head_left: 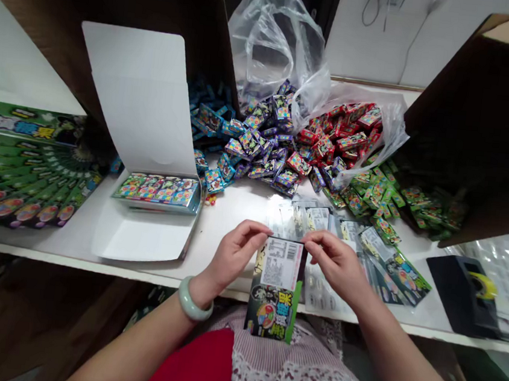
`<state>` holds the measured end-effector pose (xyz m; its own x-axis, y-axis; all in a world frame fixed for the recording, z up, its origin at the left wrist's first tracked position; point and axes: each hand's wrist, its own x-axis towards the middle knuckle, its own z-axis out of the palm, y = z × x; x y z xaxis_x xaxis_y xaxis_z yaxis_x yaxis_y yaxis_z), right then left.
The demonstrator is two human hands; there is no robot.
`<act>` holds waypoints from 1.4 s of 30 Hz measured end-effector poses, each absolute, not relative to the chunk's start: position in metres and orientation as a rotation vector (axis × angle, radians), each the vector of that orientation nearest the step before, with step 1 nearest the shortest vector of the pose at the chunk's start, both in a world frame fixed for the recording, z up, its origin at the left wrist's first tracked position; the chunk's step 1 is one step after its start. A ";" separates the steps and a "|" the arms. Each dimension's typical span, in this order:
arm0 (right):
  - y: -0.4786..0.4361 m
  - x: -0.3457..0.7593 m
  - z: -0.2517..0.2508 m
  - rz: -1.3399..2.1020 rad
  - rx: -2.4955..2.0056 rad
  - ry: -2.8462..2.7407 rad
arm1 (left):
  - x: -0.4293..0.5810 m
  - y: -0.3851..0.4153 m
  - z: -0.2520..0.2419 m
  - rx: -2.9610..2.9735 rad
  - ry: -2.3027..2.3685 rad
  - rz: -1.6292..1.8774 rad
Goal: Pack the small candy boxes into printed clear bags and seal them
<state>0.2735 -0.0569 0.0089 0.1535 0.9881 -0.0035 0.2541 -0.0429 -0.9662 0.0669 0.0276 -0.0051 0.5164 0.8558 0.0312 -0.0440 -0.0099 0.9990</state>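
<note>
A green and black printed candy packet (275,296) with a white label hangs at the table's front edge, above my lap. My left hand (239,254) pinches its upper left corner between thumb and fingers. The upper right corner is pinched by my right hand (335,261). Just behind and to the right lie several similar flat packets (394,269), overlapping, and clear plastic sleeves (319,288). An open white display box (144,239) stands left of my left hand, its lid raised, with a row of small colourful candy boxes (157,189) inside.
Heaps of small blue (210,119), purple (264,143), red (347,130) and green candy boxes (375,191) cover the back of the table. A clear bag (280,35), brown cartons (492,130), a black tape dispenser (461,297) and fanned green cards (23,178) surround them.
</note>
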 end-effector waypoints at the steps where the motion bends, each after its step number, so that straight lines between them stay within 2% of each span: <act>1: -0.055 0.276 0.013 0.978 -1.473 -1.267 | 0.069 0.028 -0.002 1.394 0.770 0.855; 5: -0.048 0.280 0.024 1.151 -1.361 -1.158 | 0.071 0.035 0.006 1.206 0.696 0.764; 11: -0.054 0.277 0.033 0.914 -1.382 -1.510 | 0.065 0.034 0.020 1.391 0.657 0.807; 20: -0.038 0.269 0.048 1.149 -1.447 -1.385 | 0.075 0.036 0.031 1.329 0.721 0.808; 24: -0.045 0.267 0.053 1.042 -1.416 -1.568 | 0.064 0.037 0.031 1.522 0.580 0.802; 30: -0.061 0.266 0.034 0.668 -1.314 -1.720 | 0.053 0.030 0.016 1.620 0.517 0.793; 35: -0.066 0.246 0.013 0.549 -1.341 -1.550 | 0.058 0.028 0.009 1.658 0.568 0.800; 38: -0.068 0.236 0.008 0.556 -1.318 -1.421 | 0.057 0.031 0.008 1.686 0.537 0.785; 42: -0.066 0.268 0.001 0.811 -1.303 -1.338 | 0.052 0.041 0.003 1.675 0.616 0.803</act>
